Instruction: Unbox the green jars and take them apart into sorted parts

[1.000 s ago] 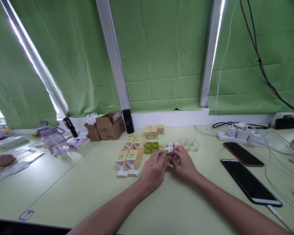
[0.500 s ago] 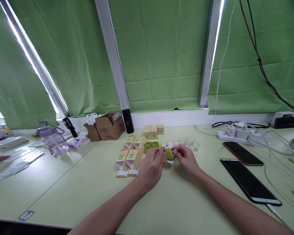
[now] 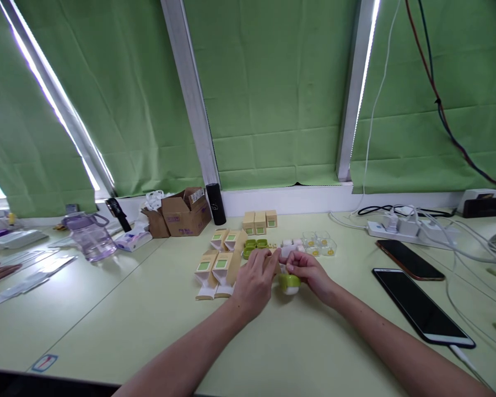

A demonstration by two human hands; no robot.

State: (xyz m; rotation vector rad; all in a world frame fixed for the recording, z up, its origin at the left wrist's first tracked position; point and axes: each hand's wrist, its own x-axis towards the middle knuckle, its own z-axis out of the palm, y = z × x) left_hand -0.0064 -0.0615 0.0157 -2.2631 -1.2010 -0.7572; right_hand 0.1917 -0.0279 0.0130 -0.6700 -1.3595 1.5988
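My left hand is closed on a small tan box, mostly hidden behind its fingers. My right hand pinches at the box's white flap. A green and white piece sits just below my right fingertips, touching or close to them. Left of my left hand stand open tan boxes with green labels. Behind my hands lie green containers, small white pieces and clear round cups with yellow bits. Closed tan boxes stand farther back.
Two phones lie at the right, below a white power strip with cables. A cardboard box, black cylinder and purple bottle stand at the back left. Another person's hand is at the far left.
The green piece has moved down and out from between my hands, its white side now showing. My right fingers have shifted to the box's flap. The other person's hand reaches farther in.
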